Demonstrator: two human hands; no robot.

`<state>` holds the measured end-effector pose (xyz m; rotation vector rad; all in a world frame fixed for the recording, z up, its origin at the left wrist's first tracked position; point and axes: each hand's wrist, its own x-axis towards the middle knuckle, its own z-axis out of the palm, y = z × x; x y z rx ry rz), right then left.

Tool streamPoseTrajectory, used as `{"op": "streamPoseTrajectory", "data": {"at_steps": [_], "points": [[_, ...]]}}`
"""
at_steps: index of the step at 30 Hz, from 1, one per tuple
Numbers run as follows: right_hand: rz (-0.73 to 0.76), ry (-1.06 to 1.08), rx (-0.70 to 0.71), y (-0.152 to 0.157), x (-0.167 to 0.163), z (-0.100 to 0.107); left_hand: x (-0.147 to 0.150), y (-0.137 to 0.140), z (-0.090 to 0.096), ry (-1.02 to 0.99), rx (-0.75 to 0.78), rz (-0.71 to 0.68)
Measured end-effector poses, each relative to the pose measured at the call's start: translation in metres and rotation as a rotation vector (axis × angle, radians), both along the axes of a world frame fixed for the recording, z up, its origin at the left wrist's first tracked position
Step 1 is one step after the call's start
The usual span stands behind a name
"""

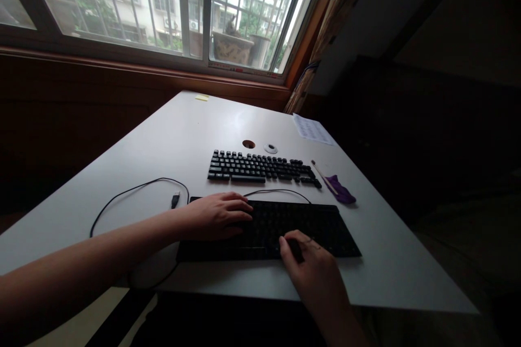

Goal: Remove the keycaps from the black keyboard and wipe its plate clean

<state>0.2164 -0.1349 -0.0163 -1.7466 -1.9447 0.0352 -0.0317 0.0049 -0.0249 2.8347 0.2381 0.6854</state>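
Note:
A black keyboard base (334,227) lies flat near the front of the white desk, its surface too dark to make out in detail. My left hand (222,216) rests on its left half, palm down with fingers stretched out. Over the right half, my right hand (307,255) is closed with thumb and forefinger together; what it holds, if anything, is hidden in shadow. Just behind, loose black keycaps (260,167) are set out in rows like a keyboard. The black cable (134,185) loops left, its USB plug (175,199) beside my left forearm.
A thin brush (325,178) lies against a purple cloth (343,191) at the right. Behind the keycaps are a round desk hole (248,144) and a white ring cover (271,148). A printed sheet (313,130) and a yellow note (202,97) lie farther back, below a barred window.

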Motion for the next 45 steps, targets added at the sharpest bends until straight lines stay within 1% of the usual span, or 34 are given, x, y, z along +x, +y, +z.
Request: {"op": "streamPoseTrajectory", "data": {"at_steps": [2,4,8,10,12,16,18,24,29,34,37,40,45], "points": [[-0.015,0.039,-0.032,0.002,0.001,-0.001,0.000,0.000,0.000,-0.008,0.004,-0.002],[-0.018,0.049,-0.034,0.004,0.000,-0.003,0.000,0.000,0.001,-0.014,0.008,-0.006],[-0.002,-0.030,0.082,0.009,-0.007,-0.006,0.000,-0.001,0.001,-0.017,0.003,-0.006],[-0.007,-0.069,0.104,0.011,-0.009,-0.007,0.000,-0.001,0.001,-0.006,-0.001,-0.003],[-0.022,-0.058,0.068,0.013,-0.007,-0.006,0.000,-0.001,0.001,0.011,-0.001,0.003],[-0.049,0.077,-0.105,0.012,-0.002,-0.004,0.000,-0.002,0.000,0.008,0.007,0.010],[-0.058,0.124,-0.148,0.010,-0.002,-0.004,0.000,-0.002,0.000,-0.003,0.007,0.008],[-0.069,0.131,-0.066,0.002,-0.011,-0.010,0.001,-0.001,-0.002,-0.010,0.002,0.006],[-0.078,0.127,-0.167,0.005,-0.010,-0.010,0.001,-0.001,-0.001,0.006,0.000,0.005],[-0.061,0.040,-0.087,0.007,-0.002,-0.009,0.000,-0.001,0.002,0.009,0.005,0.002],[-0.042,0.135,-0.124,0.005,0.000,-0.012,0.000,-0.001,0.003,0.017,0.008,0.006],[-0.074,0.292,-0.132,0.002,-0.002,-0.016,0.001,-0.001,0.003,0.039,0.012,0.011],[-0.134,0.527,-0.028,-0.004,-0.006,-0.019,0.001,-0.001,0.003,0.050,0.014,0.014]]}}
